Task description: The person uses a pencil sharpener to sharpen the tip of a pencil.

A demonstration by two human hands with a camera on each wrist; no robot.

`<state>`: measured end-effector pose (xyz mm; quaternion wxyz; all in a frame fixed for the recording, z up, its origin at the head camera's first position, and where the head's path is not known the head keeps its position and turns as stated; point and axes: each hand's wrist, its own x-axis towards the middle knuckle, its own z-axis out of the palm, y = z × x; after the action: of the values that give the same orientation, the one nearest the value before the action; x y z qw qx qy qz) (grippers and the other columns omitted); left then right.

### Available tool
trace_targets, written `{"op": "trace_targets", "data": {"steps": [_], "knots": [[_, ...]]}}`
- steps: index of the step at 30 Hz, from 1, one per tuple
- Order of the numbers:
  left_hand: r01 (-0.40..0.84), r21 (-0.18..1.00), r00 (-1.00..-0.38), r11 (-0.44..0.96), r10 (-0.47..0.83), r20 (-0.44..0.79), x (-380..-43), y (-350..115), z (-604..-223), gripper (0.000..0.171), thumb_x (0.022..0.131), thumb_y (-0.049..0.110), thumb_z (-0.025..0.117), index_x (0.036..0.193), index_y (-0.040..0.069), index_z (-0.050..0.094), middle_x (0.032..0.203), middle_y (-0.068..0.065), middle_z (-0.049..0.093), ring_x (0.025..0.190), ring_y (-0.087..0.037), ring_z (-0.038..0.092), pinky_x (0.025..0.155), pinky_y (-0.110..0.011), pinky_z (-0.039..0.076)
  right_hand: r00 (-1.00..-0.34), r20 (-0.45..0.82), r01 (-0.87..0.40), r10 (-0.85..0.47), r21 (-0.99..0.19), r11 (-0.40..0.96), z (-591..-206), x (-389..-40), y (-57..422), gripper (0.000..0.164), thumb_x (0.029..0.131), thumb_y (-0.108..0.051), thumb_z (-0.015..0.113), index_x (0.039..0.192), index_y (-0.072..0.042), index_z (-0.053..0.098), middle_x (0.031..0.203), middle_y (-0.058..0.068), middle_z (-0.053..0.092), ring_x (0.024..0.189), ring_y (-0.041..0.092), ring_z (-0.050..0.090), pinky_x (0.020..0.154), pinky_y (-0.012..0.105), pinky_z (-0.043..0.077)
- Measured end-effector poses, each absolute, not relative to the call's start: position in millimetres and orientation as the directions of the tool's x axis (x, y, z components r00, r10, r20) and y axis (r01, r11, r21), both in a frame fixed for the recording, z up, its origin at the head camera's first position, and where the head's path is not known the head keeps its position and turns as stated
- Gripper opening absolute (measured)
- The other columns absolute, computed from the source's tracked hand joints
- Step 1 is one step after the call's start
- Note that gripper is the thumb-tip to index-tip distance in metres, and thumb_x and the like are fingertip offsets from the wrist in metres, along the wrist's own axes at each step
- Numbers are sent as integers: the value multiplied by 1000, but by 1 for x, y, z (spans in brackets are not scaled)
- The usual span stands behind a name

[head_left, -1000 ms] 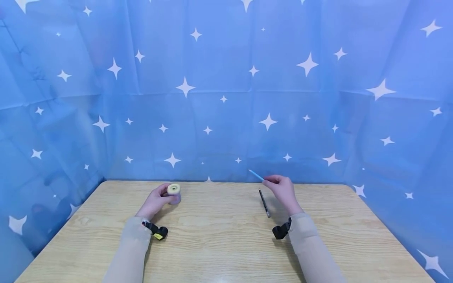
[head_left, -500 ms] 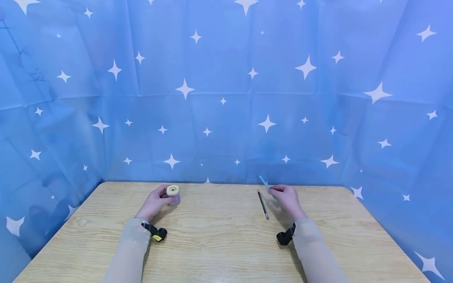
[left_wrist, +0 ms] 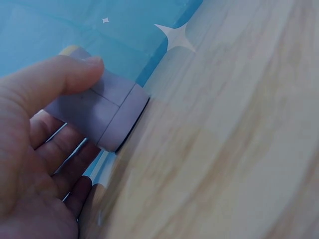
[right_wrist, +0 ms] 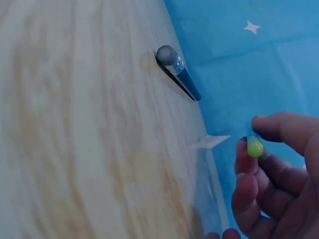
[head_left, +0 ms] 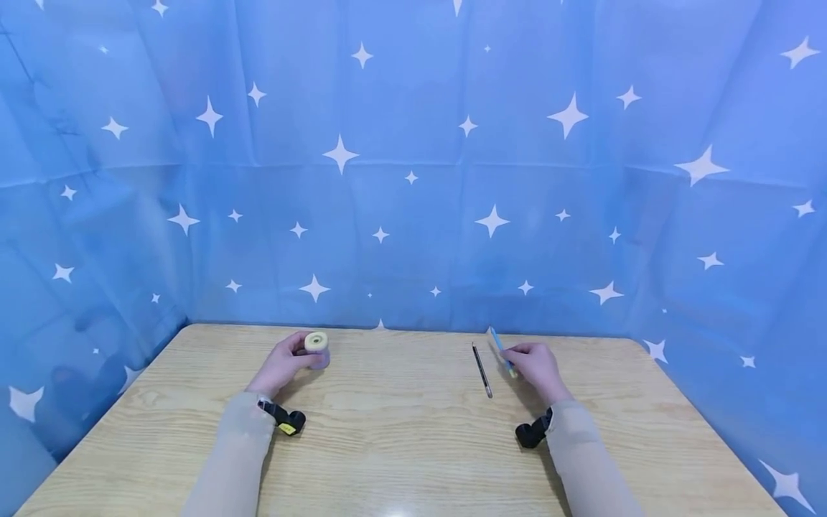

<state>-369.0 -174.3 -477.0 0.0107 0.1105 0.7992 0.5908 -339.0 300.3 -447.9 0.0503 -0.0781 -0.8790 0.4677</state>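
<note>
My left hand (head_left: 284, 365) holds a lavender pencil sharpener (head_left: 317, 352) with a pale yellow top and a small hole in it. In the left wrist view, the thumb lies across the sharpener's (left_wrist: 112, 112) side, and its base is at the tabletop. My right hand (head_left: 535, 368) pinches a light blue pencil (head_left: 497, 340) between thumb and fingers. Its yellow-green end (right_wrist: 255, 147) faces the right wrist camera. Whether this pencil touches the table, I cannot tell. Just left of it lies a dark pencil (head_left: 482, 370) with a grey eraser end nearer me.
The light wooden table (head_left: 394, 431) ends at a rounded far edge. Behind it and along both sides hangs a blue curtain (head_left: 413, 251) with white stars. Black wrist cameras sit on the left wrist (head_left: 284, 419) and the right wrist (head_left: 533, 432).
My right hand has moved right and down toward the table, turning the blue pencil until it lies roughly parallel to the dark one. The left hand keeps its hold on the sharpener.
</note>
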Motion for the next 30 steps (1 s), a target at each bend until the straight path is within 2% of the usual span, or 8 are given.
{"op": "trace_targets", "data": {"steps": [3,10,16,25,30], "knots": [[152,947,-978,282,184,102,-370,-173,-478,55,85,17,75,133,3,53,125,-15,58,114,-29,53,100,-44,39,-981,-4,115,193,-817,565,-449,-338,303,35,91,-24,65,109,6,69,73,5,64,62,16,54,57,30,45],[156,952,-977,264,184,109,-367,-172,-478,54,86,16,75,133,2,52,125,-15,58,115,-28,54,100,-43,39,-987,-34,128,160,-768,628,-447,-335,305,25,88,-21,67,89,3,72,69,5,64,60,17,56,58,31,47],[156,949,-977,275,182,108,-366,-171,-477,55,86,16,74,134,2,52,126,-16,57,116,-30,53,101,-45,38,-991,-55,127,125,-714,689,-446,-334,307,23,88,-20,67,80,0,72,66,4,63,59,17,57,59,32,48],[153,946,-978,287,178,105,-365,-170,-474,57,86,17,74,136,2,50,127,-17,57,116,-30,53,101,-45,38,-991,-95,137,99,-705,696,-444,-336,308,20,87,-20,69,83,0,72,66,5,63,59,17,58,61,33,49],[143,952,-980,272,170,99,-365,-170,-475,58,85,15,76,135,3,51,126,-16,58,115,-29,54,101,-44,38,-992,-93,126,85,-706,696,-445,-337,308,18,86,-18,71,78,-2,72,64,4,63,58,16,56,59,33,47]]}}
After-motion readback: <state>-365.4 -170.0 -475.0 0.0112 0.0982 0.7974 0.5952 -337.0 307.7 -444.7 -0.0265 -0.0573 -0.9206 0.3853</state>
